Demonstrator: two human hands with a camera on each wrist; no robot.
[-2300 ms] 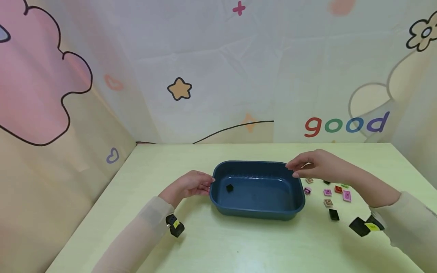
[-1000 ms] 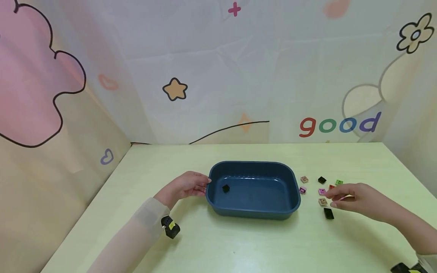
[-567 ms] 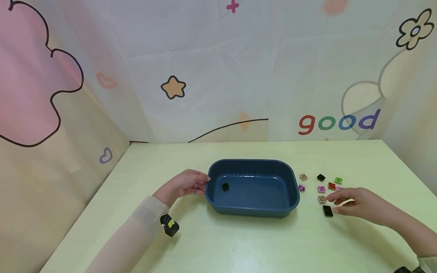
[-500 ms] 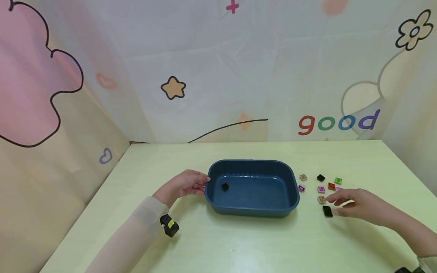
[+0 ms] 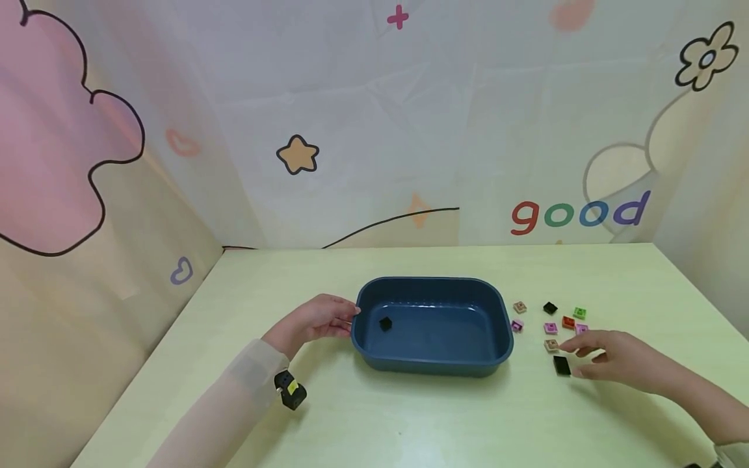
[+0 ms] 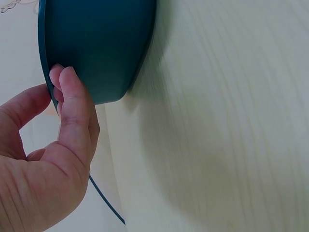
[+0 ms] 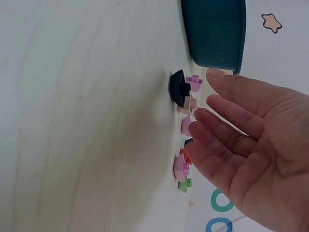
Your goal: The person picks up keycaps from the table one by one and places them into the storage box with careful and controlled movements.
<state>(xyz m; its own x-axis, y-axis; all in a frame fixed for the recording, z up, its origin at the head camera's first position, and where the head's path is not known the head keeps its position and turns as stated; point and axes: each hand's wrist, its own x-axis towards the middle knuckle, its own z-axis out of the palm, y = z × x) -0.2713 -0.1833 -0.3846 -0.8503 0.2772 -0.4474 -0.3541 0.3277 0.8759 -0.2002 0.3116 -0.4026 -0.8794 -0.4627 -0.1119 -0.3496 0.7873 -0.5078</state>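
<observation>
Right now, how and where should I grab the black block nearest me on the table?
Probably pinch the black block by its two long sides, coming down from above and the right, where your right hand is. It looks longer front to back than across, and the tan block just past its far end crowds that end.

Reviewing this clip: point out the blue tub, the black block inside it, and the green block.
Blue tub (image 5: pixel 439 331), head view: bare inner floor.
Black block (image 5: pixel 385 324), head view: middle of its visible surface.
Green block (image 5: pixel 580 313), head view: top.
</observation>
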